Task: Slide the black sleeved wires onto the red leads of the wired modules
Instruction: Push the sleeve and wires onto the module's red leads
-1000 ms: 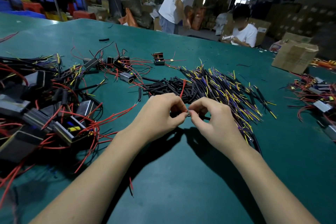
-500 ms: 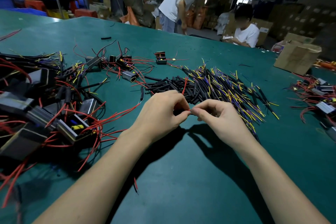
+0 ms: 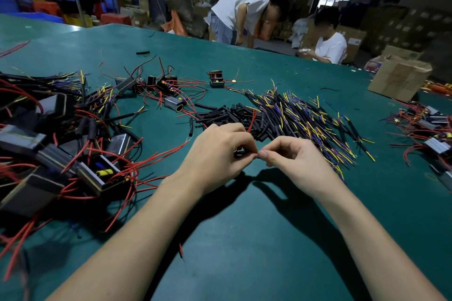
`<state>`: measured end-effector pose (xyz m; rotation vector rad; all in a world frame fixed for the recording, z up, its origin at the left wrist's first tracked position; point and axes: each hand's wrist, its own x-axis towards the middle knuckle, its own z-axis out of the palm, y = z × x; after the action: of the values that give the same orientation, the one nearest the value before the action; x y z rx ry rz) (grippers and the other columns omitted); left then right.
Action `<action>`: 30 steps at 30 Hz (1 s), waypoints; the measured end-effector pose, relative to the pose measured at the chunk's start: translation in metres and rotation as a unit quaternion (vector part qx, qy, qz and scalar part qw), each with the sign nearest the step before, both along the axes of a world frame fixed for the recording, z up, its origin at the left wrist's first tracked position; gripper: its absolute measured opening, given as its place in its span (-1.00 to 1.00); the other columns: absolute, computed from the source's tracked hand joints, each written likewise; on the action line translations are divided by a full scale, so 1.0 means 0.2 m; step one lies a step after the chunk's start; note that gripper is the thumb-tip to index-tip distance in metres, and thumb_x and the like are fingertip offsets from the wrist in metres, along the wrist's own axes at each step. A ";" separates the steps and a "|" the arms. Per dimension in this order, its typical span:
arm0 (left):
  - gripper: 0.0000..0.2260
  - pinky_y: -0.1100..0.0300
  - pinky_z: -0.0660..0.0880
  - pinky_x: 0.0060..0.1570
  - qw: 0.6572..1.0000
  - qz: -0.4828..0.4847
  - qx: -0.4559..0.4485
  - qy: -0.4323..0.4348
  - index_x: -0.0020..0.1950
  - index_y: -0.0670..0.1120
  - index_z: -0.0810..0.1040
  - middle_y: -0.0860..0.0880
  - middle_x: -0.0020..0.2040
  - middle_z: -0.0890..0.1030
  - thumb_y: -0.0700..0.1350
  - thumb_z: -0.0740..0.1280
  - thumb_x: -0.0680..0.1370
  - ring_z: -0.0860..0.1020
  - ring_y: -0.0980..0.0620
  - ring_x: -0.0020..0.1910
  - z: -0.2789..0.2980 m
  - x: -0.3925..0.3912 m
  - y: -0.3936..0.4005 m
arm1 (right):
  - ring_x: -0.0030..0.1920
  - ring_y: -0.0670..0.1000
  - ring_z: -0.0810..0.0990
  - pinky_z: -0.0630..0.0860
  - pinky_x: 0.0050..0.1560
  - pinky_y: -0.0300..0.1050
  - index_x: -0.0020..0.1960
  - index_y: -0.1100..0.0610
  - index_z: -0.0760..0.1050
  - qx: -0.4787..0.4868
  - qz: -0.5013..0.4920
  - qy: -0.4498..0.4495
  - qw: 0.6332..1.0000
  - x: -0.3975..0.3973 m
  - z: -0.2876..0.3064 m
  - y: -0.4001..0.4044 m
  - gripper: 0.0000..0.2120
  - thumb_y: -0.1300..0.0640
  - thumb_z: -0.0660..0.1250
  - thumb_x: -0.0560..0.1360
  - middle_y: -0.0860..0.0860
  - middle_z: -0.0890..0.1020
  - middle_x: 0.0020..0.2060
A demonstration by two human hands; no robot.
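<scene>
Modules (image 3: 97,173) piled left, wires (image 3: 305,117) heaped far | left hand (image 3: 215,156) pinches black sleeve (image 3: 241,154) | right hand (image 3: 296,156) pinches its end, fingertips meeting

green table (image 3: 244,239), cardboard box (image 3: 398,78), two people in white shirts, stacked cartons behind

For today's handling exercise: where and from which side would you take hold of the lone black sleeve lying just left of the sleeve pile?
Probably pinch the lone black sleeve at its middle, coming from above with the grip across its width. It lies flat on the green table, running near to far, its long sides apparently clear.
</scene>
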<state>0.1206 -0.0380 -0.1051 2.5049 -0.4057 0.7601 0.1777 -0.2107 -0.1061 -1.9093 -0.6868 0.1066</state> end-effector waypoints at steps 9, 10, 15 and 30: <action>-0.94 0.13 0.34 -0.11 1.000 0.002 -0.013 0.022 -0.13 0.01 0.64 0.07 -0.18 0.58 -0.03 0.40 0.50 0.55 0.05 -0.13 -0.01 0.00 0.00 | -0.22 -0.15 0.54 0.39 -0.19 -0.40 -0.22 0.02 0.55 -0.115 -0.039 -0.182 0.976 -0.02 0.00 0.01 -0.87 0.17 0.41 0.49 -0.10 0.63 -0.29; -0.94 0.12 0.38 -0.09 0.999 -0.002 -0.018 0.031 -0.13 -0.01 0.64 0.06 -0.18 0.59 -0.05 0.40 0.50 0.55 0.03 -0.13 -0.01 0.00 0.00 | -0.21 -0.13 0.54 0.42 -0.18 -0.34 -0.22 0.02 0.54 -0.123 -0.039 -0.192 0.973 -0.02 -0.01 0.01 -0.87 0.17 0.40 0.49 -0.11 0.62 -0.29; -0.96 0.03 0.50 -0.05 0.990 -0.034 -0.071 0.113 -0.11 -0.10 0.64 -0.03 -0.16 0.63 -0.15 0.41 0.48 0.57 0.00 -0.14 -0.01 0.02 0.00 | -0.22 0.04 0.54 0.47 -0.11 0.04 -0.17 0.08 0.52 -0.173 -0.030 -0.215 0.961 -0.03 -0.03 0.03 -0.90 0.18 0.33 0.53 -0.06 0.59 -0.29; -0.94 0.21 0.49 -0.06 0.975 -0.007 -0.156 0.158 -0.17 -0.04 0.61 0.00 -0.21 0.66 -0.17 0.38 0.50 0.58 0.08 -0.19 -0.01 0.02 0.00 | -0.14 0.04 0.57 0.50 -0.05 0.07 -0.06 0.15 0.60 -0.186 -0.023 -0.272 0.944 -0.03 -0.04 0.04 -0.93 0.20 0.33 0.54 -0.03 0.61 -0.17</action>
<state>0.1243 -0.0389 -0.1074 2.2674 -0.1746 0.3744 0.1725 -0.2018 -0.1144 -2.3437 -1.0436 -0.3599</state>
